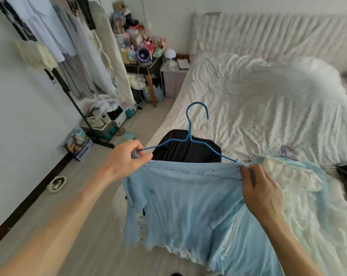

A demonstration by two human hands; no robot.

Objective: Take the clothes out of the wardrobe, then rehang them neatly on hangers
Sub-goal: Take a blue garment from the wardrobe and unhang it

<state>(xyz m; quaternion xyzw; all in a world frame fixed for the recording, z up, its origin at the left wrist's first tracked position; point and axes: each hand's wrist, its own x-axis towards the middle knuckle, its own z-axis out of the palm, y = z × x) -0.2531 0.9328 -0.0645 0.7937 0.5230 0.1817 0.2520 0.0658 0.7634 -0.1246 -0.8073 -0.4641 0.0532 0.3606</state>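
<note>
blue hanger [190,136]: both arm ends hidden, one inside left hand [127,158], other under light blue garment [180,200] at right hand [262,188]. garment hem cut off by bottom edge. black garment [184,150] lower part covered. desk clutter [136,42] too blurred to identify

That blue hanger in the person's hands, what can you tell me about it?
The hanger is thin blue coated wire, with a round hook pointing up and away over the bed. The left hand pinches its left end; the right hand grips its right end together with the edge of a light blue knit top. It is held roughly level, with the top hanging below it.
</note>
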